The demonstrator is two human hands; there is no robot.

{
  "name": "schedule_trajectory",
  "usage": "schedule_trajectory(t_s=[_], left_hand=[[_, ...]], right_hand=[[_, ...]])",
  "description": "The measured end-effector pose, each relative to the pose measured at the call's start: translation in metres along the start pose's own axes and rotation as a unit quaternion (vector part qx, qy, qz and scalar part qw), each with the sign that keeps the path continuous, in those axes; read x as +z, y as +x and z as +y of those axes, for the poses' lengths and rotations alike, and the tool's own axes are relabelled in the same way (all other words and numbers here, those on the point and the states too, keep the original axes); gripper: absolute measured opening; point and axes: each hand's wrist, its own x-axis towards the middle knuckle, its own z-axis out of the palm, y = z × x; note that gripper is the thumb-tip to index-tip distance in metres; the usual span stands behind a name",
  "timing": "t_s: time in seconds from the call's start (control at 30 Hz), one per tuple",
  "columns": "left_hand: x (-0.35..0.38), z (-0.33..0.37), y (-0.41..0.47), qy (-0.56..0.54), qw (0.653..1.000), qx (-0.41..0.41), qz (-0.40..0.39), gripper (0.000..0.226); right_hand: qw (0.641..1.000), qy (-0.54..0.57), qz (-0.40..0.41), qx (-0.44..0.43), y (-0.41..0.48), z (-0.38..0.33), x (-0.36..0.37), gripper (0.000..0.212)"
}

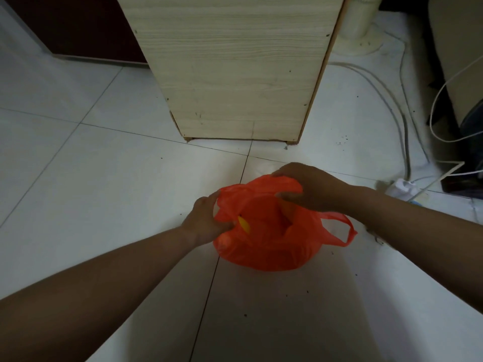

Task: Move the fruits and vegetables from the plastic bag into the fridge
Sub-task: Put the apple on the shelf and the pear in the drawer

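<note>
Orange plastic, thin and crumpled: the bag [264,231] sits on the white tiled floor [104,178] in the lower middle of the frame, just below a pale wooden cabinet [235,74] that fills the upper centre.

In the head view, the left hand [206,223] comes in from the lower left and pinches the bag's rim at its left edge, fingers curled into the plastic. The right hand [305,186] reaches in from the right and grips the upper rim, fingers over the top and thumb underneath. Between them the mouth is held open. One handle loop [342,228] hangs free at the bag's right side. Something yellow [244,223] shows inside near the left hand; what it is cannot be told. The rest of the contents are hidden, though the bag bulges full.

White cables [407,113] run down the right of the frame to a white plug block [401,189].

As a judgement, the task is at its very start: the bag is being opened, neither hand holds any produce, and nothing lies outside the bag. No fridge can be made out for certain, so every fruit and vegetable is left to lift out and carry over.
</note>
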Motion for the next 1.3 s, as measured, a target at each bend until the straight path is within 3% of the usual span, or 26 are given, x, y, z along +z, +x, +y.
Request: schedule_trajectory(t_s=[0.13,0.23,0.47,0.8,1.0,1.3], left_hand=[[0.007,0.004,-0.007,-0.012,0.998,-0.051,-0.02,0.113],[0.011,0.018,-0.018,-0.035,0.995,-0.071,-0.052,0.098],[0.018,0.044,-0.027,-0.063,0.995,0.022,-0.075,0.09],[0.005,0.048,-0.026,-0.058,0.994,0.056,-0.07,0.087],[-0.001,0.047,-0.029,-0.056,0.995,0.05,-0.066,0.093],[-0.003,0.042,-0.028,-0.008,0.992,0.108,-0.06,0.073]], right_hand=[[0.999,-0.025,-0.008,0.03,0.002,0.015,0.002,0.058],[0.997,-0.016,-0.028,0.065,-0.001,0.025,0.005,0.06],[0.995,-0.002,-0.046,0.085,-0.007,0.03,0.004,0.062],[0.999,-0.046,0.02,0.016,-0.009,0.013,0.015,0.056],[0.996,-0.078,-0.039,-0.018,-0.016,0.002,0.05,0.054],[0.99,-0.125,-0.048,-0.044,-0.007,0.008,0.052,0.066]])
